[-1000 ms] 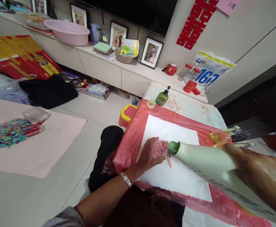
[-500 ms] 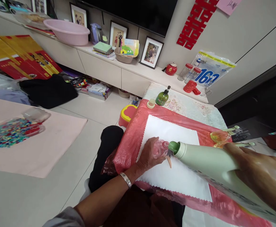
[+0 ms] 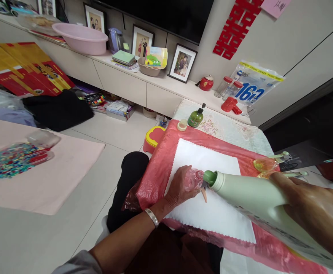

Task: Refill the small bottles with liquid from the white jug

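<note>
My left hand (image 3: pixel 179 187) grips a small clear pink bottle (image 3: pixel 193 179) that stands on a white cloth (image 3: pixel 212 213). My right hand (image 3: pixel 314 213) holds a large pale green jug (image 3: pixel 257 201), tipped on its side. The jug's green spout (image 3: pixel 209 177) rests at the small bottle's mouth. The cloth lies on a red plastic sheet (image 3: pixel 160 163) that covers the table.
A green pump bottle (image 3: pixel 195 118) and a small cap (image 3: pixel 182 125) stand at the table's far end. Two clear spray bottles (image 3: pixel 269 164) lie to the right. A yellow and red stool (image 3: pixel 152 138) sits on the floor. A pink mat (image 3: pixel 40 179) with coloured bits lies at left.
</note>
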Motion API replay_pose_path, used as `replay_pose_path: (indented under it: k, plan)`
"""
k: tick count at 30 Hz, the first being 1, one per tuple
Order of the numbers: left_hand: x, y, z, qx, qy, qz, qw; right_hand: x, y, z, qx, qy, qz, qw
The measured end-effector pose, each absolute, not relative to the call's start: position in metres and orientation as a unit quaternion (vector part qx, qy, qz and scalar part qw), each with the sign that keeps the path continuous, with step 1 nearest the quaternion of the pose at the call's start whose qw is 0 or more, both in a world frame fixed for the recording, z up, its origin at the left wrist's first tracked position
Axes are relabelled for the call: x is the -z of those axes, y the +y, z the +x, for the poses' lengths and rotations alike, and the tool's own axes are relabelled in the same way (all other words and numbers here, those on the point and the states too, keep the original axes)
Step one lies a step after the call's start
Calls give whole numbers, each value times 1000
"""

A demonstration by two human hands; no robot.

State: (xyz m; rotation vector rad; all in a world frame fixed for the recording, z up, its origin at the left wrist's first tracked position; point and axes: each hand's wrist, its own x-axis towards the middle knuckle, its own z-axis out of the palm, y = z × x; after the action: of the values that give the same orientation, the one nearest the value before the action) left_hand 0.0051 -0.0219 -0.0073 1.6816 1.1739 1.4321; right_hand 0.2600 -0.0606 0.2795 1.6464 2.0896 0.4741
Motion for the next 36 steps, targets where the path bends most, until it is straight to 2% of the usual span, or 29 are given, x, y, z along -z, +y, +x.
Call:
replay_pose_path:
  k: [13,36]
  plan:
    - [6,-22,4,-539,444,640,320,-282,-59,258,-143,749,607,222]
    - [8,-21,4,-534,445,645,318,-281,-60,257,-163,752,602,214]
